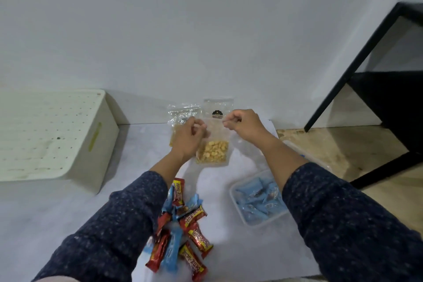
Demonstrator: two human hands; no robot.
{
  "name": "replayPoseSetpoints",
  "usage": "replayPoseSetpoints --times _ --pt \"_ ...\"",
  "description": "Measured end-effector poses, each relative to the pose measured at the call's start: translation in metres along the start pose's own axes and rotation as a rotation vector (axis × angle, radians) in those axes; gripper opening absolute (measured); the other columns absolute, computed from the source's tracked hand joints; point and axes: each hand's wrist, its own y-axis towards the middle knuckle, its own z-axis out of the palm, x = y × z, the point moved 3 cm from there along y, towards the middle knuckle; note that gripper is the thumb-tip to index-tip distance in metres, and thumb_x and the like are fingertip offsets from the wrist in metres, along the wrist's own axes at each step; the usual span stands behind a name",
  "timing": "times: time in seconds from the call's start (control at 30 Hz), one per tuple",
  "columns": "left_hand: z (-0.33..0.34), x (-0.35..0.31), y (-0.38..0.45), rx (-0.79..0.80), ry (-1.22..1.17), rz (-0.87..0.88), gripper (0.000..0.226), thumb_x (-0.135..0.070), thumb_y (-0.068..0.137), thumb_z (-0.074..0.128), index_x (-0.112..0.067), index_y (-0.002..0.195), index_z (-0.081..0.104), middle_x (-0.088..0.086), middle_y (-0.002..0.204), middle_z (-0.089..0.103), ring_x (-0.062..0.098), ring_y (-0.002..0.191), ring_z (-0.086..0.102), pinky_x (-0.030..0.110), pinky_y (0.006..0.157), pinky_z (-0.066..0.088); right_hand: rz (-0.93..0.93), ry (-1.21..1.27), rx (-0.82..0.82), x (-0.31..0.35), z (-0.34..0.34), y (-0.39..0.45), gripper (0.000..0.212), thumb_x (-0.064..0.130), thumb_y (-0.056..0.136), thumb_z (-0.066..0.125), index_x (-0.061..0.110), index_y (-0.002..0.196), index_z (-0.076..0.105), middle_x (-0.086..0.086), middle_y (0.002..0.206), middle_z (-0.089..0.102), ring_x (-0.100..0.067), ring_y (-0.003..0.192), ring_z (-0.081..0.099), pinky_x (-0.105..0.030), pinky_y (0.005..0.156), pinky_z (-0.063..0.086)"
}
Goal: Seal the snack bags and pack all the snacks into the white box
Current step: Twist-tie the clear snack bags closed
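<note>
A clear snack bag (214,152) with small yellow crackers in its bottom stands upright in the middle of the white surface. My left hand (188,136) pinches its left edge near the top and my right hand (243,125) pinches its right edge. A second clear bag (183,111) with yellow snacks leans on the wall behind my left hand, partly hidden. The white box (52,137) with a perforated top sits at the left. Red and blue wrapped candy bars (183,229) lie in a pile close to me.
A clear plastic container (258,201) of blue wrapped snacks stands at the right, with its clear lid (304,153) beyond it. A black metal frame (366,71) stands on the tan floor at far right. The wall is right behind the bags.
</note>
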Motion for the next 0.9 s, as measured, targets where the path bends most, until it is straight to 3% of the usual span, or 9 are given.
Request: replayPoseSetpoints --times 0.07,0.13,0.27,0.43,0.73,0.9 --pt "-0.017 -0.013 -0.004 -0.037 -0.061 0.039 0.01 -0.023 0.095 0.052 -0.015 0.098 0.058 0.001 0.087 0.072 0.003 0.075 0.066 0.027 0.067 0.051 -0.003 0.132 -0.005 0.02 0.0 -0.005 0.005 0.01 0.082 0.07 0.011 0.084 0.066 -0.003 0.085 0.065 -0.005 0.068 0.058 -0.01 0.052 0.044" --pt "-0.032 -0.023 -0.008 -0.076 -0.126 0.07 0.009 -0.022 0.095 0.053 -0.015 0.096 0.059 -0.003 0.083 0.071 -0.001 0.075 0.066 0.024 0.065 0.048 -0.012 0.268 -0.016 0.036 0.0 -0.011 0.01 0.01 0.082 0.07 0.016 0.079 0.063 -0.002 0.081 0.065 -0.006 0.066 0.06 -0.011 0.052 0.046" --pt "-0.057 -0.041 -0.016 -0.091 -0.286 0.109 0.01 -0.02 0.096 0.052 -0.02 0.089 0.061 0.0 0.085 0.071 0.013 0.081 0.07 0.031 0.076 0.054 -0.059 0.422 -0.027 0.061 0.002 -0.023 0.008 0.012 0.089 0.062 0.016 0.082 0.063 0.002 0.08 0.07 -0.007 0.071 0.064 -0.017 0.059 0.048" --pt "-0.078 -0.054 -0.02 -0.111 -0.401 0.139 0.011 -0.02 0.096 0.052 -0.021 0.093 0.062 -0.002 0.088 0.07 0.012 0.078 0.07 0.031 0.075 0.053 -0.125 0.46 -0.05 0.084 0.008 -0.028 0.008 0.012 0.09 0.06 0.014 0.084 0.063 0.006 0.078 0.071 -0.008 0.072 0.063 -0.023 0.068 0.046" --pt "-0.085 -0.062 -0.017 -0.143 -0.453 0.143 0.012 -0.019 0.095 0.054 -0.018 0.087 0.062 -0.003 0.085 0.072 0.013 0.084 0.071 0.039 0.086 0.055 -0.212 0.403 -0.151 0.106 0.006 -0.028 0.016 0.009 0.091 0.059 0.015 0.076 0.06 0.003 0.075 0.066 0.011 0.057 0.058 -0.003 0.058 0.042" --pt "-0.086 -0.071 -0.013 -0.19 -0.387 0.185 0.016 -0.016 0.097 0.049 -0.017 0.086 0.06 -0.001 0.081 0.071 0.014 0.088 0.069 0.034 0.085 0.055 -0.215 0.423 -0.075 0.108 0.012 -0.028 0.014 0.012 0.086 0.065 0.022 0.076 0.065 0.005 0.076 0.07 -0.002 0.07 0.063 -0.009 0.061 0.045"
